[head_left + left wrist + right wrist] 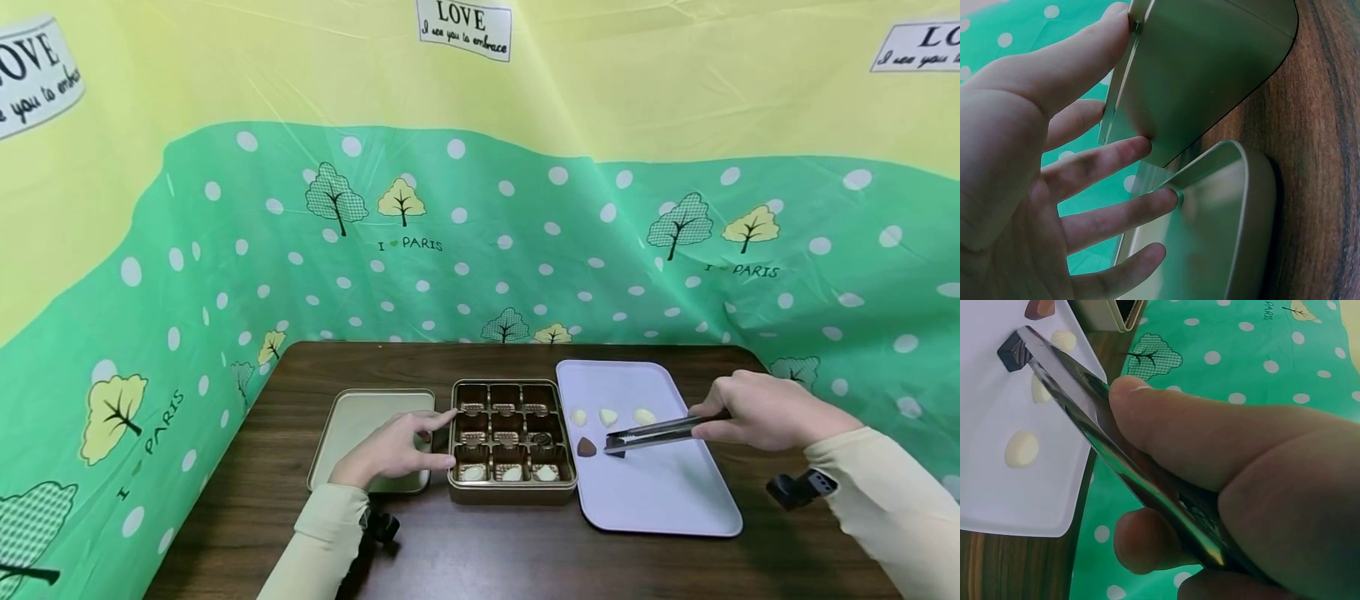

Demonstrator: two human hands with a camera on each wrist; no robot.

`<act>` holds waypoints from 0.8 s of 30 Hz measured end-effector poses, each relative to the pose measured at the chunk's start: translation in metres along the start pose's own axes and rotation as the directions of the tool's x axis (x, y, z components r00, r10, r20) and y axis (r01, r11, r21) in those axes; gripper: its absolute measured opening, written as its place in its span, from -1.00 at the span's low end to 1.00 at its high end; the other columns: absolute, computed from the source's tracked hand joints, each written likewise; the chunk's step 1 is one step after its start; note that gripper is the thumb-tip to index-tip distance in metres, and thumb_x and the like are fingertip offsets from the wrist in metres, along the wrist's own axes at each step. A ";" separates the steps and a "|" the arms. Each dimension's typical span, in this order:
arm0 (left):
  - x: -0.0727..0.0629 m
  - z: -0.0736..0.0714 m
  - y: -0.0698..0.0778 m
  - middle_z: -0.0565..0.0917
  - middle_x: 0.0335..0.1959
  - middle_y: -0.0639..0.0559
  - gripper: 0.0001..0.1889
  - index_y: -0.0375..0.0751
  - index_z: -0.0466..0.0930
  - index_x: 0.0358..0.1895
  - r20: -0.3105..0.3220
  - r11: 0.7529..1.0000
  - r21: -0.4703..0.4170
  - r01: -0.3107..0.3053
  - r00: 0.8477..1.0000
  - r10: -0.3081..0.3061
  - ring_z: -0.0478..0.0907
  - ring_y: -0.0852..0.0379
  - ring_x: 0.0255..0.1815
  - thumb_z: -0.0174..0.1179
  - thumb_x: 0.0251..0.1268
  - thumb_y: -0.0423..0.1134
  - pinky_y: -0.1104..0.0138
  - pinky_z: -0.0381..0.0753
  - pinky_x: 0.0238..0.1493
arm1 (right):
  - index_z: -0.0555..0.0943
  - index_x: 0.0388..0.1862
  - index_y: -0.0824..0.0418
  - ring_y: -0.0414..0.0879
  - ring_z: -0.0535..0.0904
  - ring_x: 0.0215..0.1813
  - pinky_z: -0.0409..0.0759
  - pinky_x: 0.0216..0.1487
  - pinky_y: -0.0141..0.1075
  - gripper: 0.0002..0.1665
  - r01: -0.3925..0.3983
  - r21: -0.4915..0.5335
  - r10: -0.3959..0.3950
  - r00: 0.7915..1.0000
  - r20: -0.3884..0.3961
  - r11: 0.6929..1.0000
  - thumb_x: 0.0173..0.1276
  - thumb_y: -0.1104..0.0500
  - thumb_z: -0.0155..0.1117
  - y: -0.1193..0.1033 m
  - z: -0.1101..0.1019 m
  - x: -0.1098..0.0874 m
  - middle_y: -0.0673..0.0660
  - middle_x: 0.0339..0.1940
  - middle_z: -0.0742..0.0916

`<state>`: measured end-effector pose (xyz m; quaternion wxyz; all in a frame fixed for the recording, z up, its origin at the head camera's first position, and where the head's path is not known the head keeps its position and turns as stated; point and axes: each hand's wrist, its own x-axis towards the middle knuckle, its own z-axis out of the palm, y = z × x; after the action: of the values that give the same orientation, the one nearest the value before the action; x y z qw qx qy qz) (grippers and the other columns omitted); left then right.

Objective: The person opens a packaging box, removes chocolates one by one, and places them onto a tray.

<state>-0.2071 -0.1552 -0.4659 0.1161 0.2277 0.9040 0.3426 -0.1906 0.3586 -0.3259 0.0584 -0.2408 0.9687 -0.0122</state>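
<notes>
My right hand (765, 408) grips metal tongs (660, 432) over the white tray (652, 500). In the right wrist view, the tongs' tips meet at a dark chocolate (1012, 352). Beside it on the tray lies a brown chocolate (586, 447), with three white chocolates (644, 415) in a row behind. My left hand (390, 450) has its fingers spread; its thumb and a fingertip touch the left side of a divided tin (513, 495). White pieces (512, 472) sit in the tin's front row, and a dark piece (540, 439) sits in the right middle compartment.
Left of the tin, partly under my left hand, lies a shallow gold lid (367, 408). The tray stands close against the tin's right side. All rest on a dark wooden table (480, 558), with a green and yellow patterned cloth (480, 275) hanging behind.
</notes>
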 end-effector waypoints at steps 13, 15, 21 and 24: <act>0.000 0.000 0.000 0.38 0.58 -0.23 -0.12 0.11 0.34 0.61 -0.003 1.000 0.002 -0.012 1.000 0.012 0.56 -0.12 0.22 0.49 0.24 0.18 -0.10 0.43 0.45 | 0.88 -0.05 0.08 -0.34 0.48 -0.39 0.40 -0.49 -0.35 -0.54 0.003 0.066 -0.008 0.997 0.081 0.998 0.30 -0.23 0.52 -0.001 -0.008 0.001 0.08 -0.10 0.87; 0.001 0.000 0.000 0.38 0.58 -0.23 -0.12 0.11 0.34 0.61 -0.004 1.000 0.005 -0.014 1.000 0.014 0.55 -0.11 0.26 0.48 0.25 0.18 -0.10 0.43 0.46 | 0.88 -0.05 0.07 -0.36 0.55 -0.36 0.44 -0.49 -0.36 -0.54 0.006 0.066 -0.010 0.998 0.069 0.998 0.32 -0.23 0.50 -0.002 -0.013 0.001 0.08 -0.07 0.87; 0.000 0.001 -0.001 0.39 0.57 -0.23 -0.12 0.10 0.34 0.61 -0.007 1.000 0.017 -0.021 1.000 0.021 0.43 -0.17 0.48 0.48 0.25 0.17 -0.12 0.37 0.52 | 0.86 0.04 0.02 -0.34 0.66 -0.26 0.52 -0.45 -0.34 -0.43 0.005 0.030 -0.006 1.000 0.010 1.000 0.34 -0.36 0.42 -0.013 -0.026 0.002 0.01 0.02 0.86; 0.000 0.000 -0.001 0.39 0.57 -0.23 -0.12 0.11 0.34 0.61 -0.005 1.000 0.013 -0.019 1.000 0.019 0.57 -0.10 0.30 0.48 0.25 0.18 -0.11 0.40 0.49 | 0.84 0.08 0.01 -0.33 0.66 -0.27 0.50 -0.49 -0.34 -0.39 0.032 0.023 -0.032 0.999 -0.021 0.999 0.35 -0.40 0.39 -0.023 -0.032 0.005 0.01 0.05 0.85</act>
<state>-0.2075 -0.1554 -0.4668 0.1093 0.2361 0.9043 0.3385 -0.1879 0.3364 -0.2937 0.0511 -0.2555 0.9651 -0.0270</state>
